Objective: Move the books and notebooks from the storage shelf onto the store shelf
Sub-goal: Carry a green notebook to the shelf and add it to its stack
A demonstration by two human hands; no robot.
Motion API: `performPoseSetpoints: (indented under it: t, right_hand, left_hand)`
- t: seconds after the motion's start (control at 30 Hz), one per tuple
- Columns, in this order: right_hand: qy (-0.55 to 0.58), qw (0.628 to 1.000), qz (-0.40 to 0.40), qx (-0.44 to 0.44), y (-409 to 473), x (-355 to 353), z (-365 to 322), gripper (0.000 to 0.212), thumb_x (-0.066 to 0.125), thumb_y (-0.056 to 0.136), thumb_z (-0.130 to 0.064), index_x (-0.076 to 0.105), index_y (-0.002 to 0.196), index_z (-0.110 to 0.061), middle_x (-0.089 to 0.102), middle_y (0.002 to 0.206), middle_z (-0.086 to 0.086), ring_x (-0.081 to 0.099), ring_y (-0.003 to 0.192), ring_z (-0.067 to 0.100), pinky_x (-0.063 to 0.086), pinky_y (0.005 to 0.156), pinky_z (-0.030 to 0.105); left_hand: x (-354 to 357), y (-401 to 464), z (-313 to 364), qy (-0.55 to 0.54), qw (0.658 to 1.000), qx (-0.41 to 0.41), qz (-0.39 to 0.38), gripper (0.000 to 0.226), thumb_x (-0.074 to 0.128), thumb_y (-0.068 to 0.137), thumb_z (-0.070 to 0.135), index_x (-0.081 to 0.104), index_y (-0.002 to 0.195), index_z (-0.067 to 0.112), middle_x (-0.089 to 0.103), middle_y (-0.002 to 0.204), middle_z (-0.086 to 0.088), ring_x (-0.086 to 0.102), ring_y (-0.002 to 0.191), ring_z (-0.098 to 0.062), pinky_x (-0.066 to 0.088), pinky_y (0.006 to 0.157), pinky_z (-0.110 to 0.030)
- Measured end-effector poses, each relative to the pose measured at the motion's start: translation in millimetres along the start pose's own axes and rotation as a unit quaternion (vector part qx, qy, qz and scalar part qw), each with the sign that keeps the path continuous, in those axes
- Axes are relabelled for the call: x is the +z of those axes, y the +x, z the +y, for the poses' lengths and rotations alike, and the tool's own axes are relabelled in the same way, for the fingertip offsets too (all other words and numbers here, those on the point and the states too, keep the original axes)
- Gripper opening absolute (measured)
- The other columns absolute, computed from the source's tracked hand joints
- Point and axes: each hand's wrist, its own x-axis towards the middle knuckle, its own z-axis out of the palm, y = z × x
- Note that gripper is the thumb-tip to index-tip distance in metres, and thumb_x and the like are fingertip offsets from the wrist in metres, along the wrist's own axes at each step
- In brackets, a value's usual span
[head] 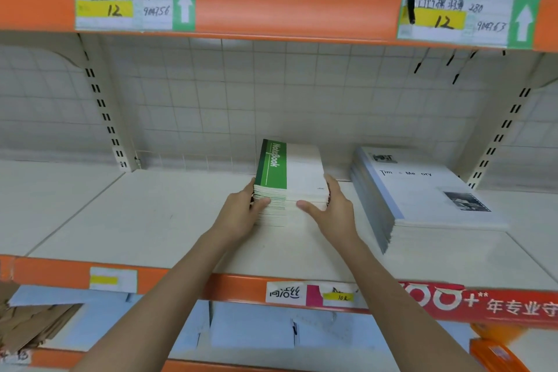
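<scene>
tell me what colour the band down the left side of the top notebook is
Green, with white "NoteBook" lettering, on the stack of white notebooks; the head view shows it.

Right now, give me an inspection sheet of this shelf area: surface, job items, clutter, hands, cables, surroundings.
Surface: cream shelf board, orange front rail with price tags.
Job's things: green-and-white notebook stack lies flat mid-shelf; white book stack lies to its right, apart.
Clutter: nothing seen on this board.
Hands: left hand and right hand hold the notebook stack's sides, thumbs on its front edge.
Cables: nothing seen.
Surroundings: wire grid back panel; bagged goods on the shelf above; paper goods on the shelf below.
</scene>
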Motion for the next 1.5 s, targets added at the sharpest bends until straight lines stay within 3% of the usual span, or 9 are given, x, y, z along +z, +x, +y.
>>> performPoseSetpoints:
  t: [0.07, 0.13, 0.3, 0.53, 0.8, 0.9, 1.1, 1.23, 1.5]
  right_hand:
    - [0.060, 0.998, -0.005, -0.006, -2.1, 1.2, 8.9, 0.076, 0.073, 0.082, -0.034, 0.033, 0.145, -0.021, 0.055, 0.130, -0.015, 0.055, 0.114, 0.003, 0.041, 0.087, 0.003]
    - [0.117, 0.993, -0.016, 0.002, -3.9, 4.0, 15.5, 0.067, 0.070, 0.085, -0.029, 0.036, 0.143, -0.028, 0.058, 0.127, -0.016, 0.056, 0.114, -0.001, 0.046, 0.094, 0.015]
    - [0.197, 0.980, -0.005, -0.003, -3.5, 7.8, 17.2, 0.057, 0.069, 0.086, -0.016, 0.044, 0.132, -0.038, 0.063, 0.121, -0.018, 0.060, 0.110, -0.002, 0.048, 0.088, 0.012]
    - [0.191, 0.980, -0.052, 0.009, 3.3, 8.9, 27.8, 0.046, 0.074, 0.082, -0.023, 0.053, 0.121, -0.034, 0.066, 0.110, -0.020, 0.063, 0.102, 0.000, 0.050, 0.084, 0.013]
    - [0.124, 0.991, -0.046, 0.029, 4.8, 9.5, 34.2, 0.040, 0.074, 0.081, -0.026, 0.056, 0.117, -0.026, 0.063, 0.099, -0.020, 0.056, 0.087, -0.013, 0.041, 0.068, -0.002]
    - [0.115, 0.992, -0.039, 0.030, 4.6, 9.0, 34.0, 0.041, 0.074, 0.081, -0.027, 0.057, 0.118, -0.022, 0.063, 0.099, -0.019, 0.056, 0.085, -0.014, 0.040, 0.068, -0.004]
    - [0.099, 0.992, -0.060, 0.044, 4.9, 9.7, 34.9, 0.056, 0.081, 0.073, -0.023, 0.053, 0.122, -0.021, 0.063, 0.106, -0.015, 0.058, 0.091, -0.004, 0.043, 0.070, 0.003]
    - [0.076, 0.995, -0.049, 0.040, 7.5, 9.0, 34.3, 0.052, 0.082, 0.072, -0.021, 0.057, 0.118, -0.019, 0.063, 0.102, -0.012, 0.057, 0.085, -0.002, 0.041, 0.064, -0.002]
    - [0.097, 0.994, -0.034, 0.045, 7.7, 9.5, 34.8, 0.048, 0.084, 0.068, -0.021, 0.063, 0.112, -0.021, 0.068, 0.097, -0.012, 0.059, 0.082, -0.010, 0.042, 0.063, -0.001]
  left_hand:
    - [2.9, -6.2, -1.4, -0.052, 0.999, 0.004, -0.012, 0.049, 0.051, 0.096, 0.034, 0.037, 0.143, 0.030, 0.063, 0.119, 0.013, 0.060, 0.104, -0.007, 0.041, 0.080, -0.013]
    - [9.9, -10.4, -3.3, -0.091, 0.996, -0.004, 0.014, 0.049, 0.047, 0.097, 0.039, 0.033, 0.144, 0.035, 0.065, 0.114, 0.016, 0.061, 0.099, -0.003, 0.043, 0.081, -0.009]
    - [26.8, -13.8, -0.2, -0.109, 0.984, -0.027, 0.138, 0.032, 0.048, 0.098, 0.028, 0.058, 0.125, 0.016, 0.063, 0.071, 0.018, 0.058, 0.068, 0.006, 0.039, 0.060, -0.006]
    - [30.3, -16.5, -7.5, -0.131, 0.986, -0.011, 0.102, 0.037, 0.060, 0.092, 0.024, 0.054, 0.128, 0.018, 0.066, 0.107, 0.014, 0.061, 0.089, 0.010, 0.040, 0.072, 0.001]
    - [35.5, -11.7, -13.0, -0.063, 0.993, -0.010, 0.102, 0.034, 0.060, 0.091, 0.020, 0.056, 0.124, 0.013, 0.064, 0.100, 0.011, 0.059, 0.088, -0.011, 0.036, 0.067, 0.002]
    - [35.1, -11.9, -12.0, -0.046, 0.994, -0.005, 0.101, 0.030, 0.058, 0.093, 0.020, 0.058, 0.121, 0.012, 0.067, 0.100, 0.006, 0.063, 0.092, -0.020, 0.038, 0.065, -0.010]
    - [33.3, -13.1, -9.5, -0.061, 0.997, -0.028, 0.040, 0.056, 0.072, 0.082, 0.030, 0.047, 0.131, 0.022, 0.060, 0.113, 0.015, 0.055, 0.098, -0.006, 0.036, 0.068, -0.003]
    - [36.7, -10.5, -10.3, -0.035, 0.997, -0.040, 0.058, 0.048, 0.067, 0.086, 0.018, 0.050, 0.130, 0.012, 0.063, 0.124, -0.002, 0.058, 0.111, -0.021, 0.035, 0.076, -0.013]
    - [37.0, -10.8, -8.0, -0.038, 0.994, -0.068, 0.081, 0.046, 0.069, 0.084, 0.022, 0.054, 0.127, 0.015, 0.064, 0.123, 0.000, 0.057, 0.111, -0.019, 0.034, 0.077, -0.015]
